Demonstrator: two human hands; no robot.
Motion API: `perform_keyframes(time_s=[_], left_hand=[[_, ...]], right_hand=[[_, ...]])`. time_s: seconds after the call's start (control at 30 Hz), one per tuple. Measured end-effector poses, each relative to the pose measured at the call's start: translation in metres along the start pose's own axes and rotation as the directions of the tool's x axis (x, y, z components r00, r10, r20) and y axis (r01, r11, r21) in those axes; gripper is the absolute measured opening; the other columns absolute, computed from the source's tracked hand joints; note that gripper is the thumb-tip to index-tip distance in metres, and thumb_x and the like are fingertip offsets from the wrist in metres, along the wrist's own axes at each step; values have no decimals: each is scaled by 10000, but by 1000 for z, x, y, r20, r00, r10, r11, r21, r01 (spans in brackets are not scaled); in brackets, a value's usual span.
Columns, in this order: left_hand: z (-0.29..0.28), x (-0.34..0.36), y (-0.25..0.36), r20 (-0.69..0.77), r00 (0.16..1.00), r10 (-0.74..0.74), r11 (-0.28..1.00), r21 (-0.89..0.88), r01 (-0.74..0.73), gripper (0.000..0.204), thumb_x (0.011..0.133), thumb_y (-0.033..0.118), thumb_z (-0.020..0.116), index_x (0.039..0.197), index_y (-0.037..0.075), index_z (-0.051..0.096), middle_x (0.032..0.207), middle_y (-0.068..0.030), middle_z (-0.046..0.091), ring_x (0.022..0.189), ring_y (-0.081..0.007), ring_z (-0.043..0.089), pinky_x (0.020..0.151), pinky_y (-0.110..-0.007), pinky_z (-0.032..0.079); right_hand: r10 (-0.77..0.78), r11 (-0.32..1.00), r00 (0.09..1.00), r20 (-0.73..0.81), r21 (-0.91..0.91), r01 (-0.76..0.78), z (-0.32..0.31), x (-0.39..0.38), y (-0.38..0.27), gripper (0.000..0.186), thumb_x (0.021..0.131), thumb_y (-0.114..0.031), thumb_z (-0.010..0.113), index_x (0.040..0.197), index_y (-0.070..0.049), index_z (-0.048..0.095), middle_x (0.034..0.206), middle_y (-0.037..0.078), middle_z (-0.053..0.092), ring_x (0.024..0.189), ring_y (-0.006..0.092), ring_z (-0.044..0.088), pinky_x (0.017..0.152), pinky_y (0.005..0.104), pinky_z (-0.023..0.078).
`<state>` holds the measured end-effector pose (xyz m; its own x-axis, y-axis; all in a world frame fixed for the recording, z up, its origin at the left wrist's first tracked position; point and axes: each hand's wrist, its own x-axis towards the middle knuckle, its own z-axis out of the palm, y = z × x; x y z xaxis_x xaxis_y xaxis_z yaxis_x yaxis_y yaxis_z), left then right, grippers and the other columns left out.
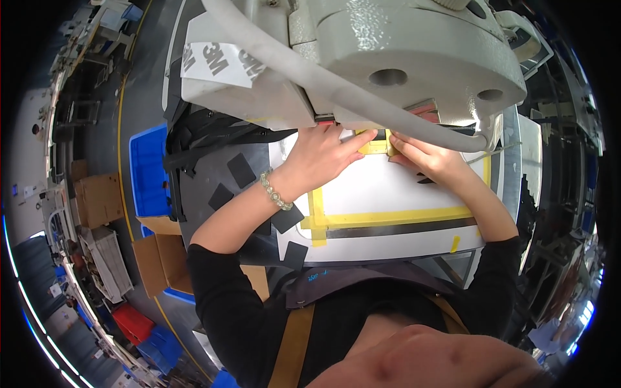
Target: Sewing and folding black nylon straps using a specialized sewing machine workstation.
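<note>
Under the front of a large light-grey machine head (420,71), both my hands meet at a small yellow piece (374,148) with a dark strip along its top. My left hand (320,160) comes from the left, index finger and thumb at the piece's left side; its other fingers are partly hidden beneath the machine. At the right edge of the same piece, the fingers of my right hand (432,161) are pressed together. The piece lies over a white work surface (388,187) bordered with yellow tape (401,218). A small black pointed item (424,178) lies beneath my right hand.
A thick grey cable (336,84) arcs low over my hands. Several flat black pieces (241,169) are scattered on the table's left side. Black straps or strips (200,139) hang by a blue bin (150,171) at left. A cardboard box (162,262) stands below it.
</note>
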<state>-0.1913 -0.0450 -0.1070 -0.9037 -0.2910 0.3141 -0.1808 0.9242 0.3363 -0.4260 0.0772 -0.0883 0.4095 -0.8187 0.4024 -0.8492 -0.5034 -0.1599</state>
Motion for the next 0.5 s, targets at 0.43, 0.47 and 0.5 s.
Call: perform_keyframes(time_s=[0.43, 0.47, 0.5], left_hand=[[7, -4, 2, -30, 1000, -7, 977, 213, 13, 494, 724, 340, 768, 1205, 278, 668, 1282, -10, 506, 1203, -222, 434, 900, -497, 291], [7, -3, 3, -31, 999, -10, 976, 217, 17, 497, 727, 344, 765, 1209, 278, 665, 1280, -9, 510, 1192, -222, 443, 897, -499, 291], [7, -3, 3, -33, 999, -8, 977, 214, 15, 497, 727, 344, 765, 1209, 278, 665, 1280, -9, 510, 1192, -222, 443, 897, -499, 291]], right_hand=[[-20, 991, 1000, 1, 133, 20, -6, 9, 1, 356, 699, -67, 782, 1022, 9, 653, 1059, 120, 675, 926, 286, 660, 789, 371, 561], [-19, 991, 1000, 3, 131, 18, -6, 9, 1, 356, 699, -67, 782, 1022, 9, 653, 1059, 120, 675, 926, 286, 660, 789, 371, 561], [-24, 992, 1000, -5, 126, 24, -6, 9, 1, 357, 699, -67, 782, 1022, 12, 652, 1059, 125, 674, 928, 289, 659, 791, 373, 561]])
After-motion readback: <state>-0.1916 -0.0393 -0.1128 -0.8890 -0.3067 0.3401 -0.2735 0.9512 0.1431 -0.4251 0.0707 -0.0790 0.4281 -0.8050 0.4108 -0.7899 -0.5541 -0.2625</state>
